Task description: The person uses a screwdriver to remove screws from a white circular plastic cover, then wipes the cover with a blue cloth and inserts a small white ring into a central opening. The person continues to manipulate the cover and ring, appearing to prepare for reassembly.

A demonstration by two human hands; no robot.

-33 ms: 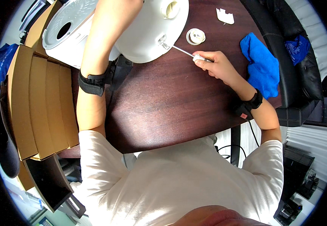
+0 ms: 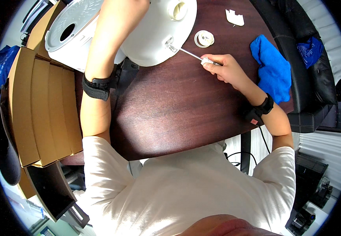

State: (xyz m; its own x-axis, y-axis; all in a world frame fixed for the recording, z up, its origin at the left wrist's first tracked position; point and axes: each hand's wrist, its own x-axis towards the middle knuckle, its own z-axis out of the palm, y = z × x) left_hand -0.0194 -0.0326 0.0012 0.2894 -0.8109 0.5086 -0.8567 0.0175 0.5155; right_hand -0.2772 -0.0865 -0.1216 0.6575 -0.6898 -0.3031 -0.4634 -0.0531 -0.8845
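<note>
My right hand [image 2: 226, 70] is closed round the handle of a screwdriver [image 2: 191, 53] with a long thin metal shaft. The shaft's tip meets a small recess near the edge of a large, rounded white plastic part [image 2: 147, 51]. A round white fitting [image 2: 178, 10] sits higher up on that part. My left hand [image 2: 128, 8] reaches over the white part at the top edge, and its fingers are out of sight. Under my left forearm stands a white appliance housing [image 2: 70, 51] with a dark round hole in its top.
On the dark wooden table [image 2: 170, 114] lie a small round white cap [image 2: 204, 39], a white plastic piece [image 2: 235, 17] and a blue cloth [image 2: 271, 69]. Brown cardboard boxes [image 2: 44, 112] line the left side. A black sofa [image 2: 302, 102] borders the right.
</note>
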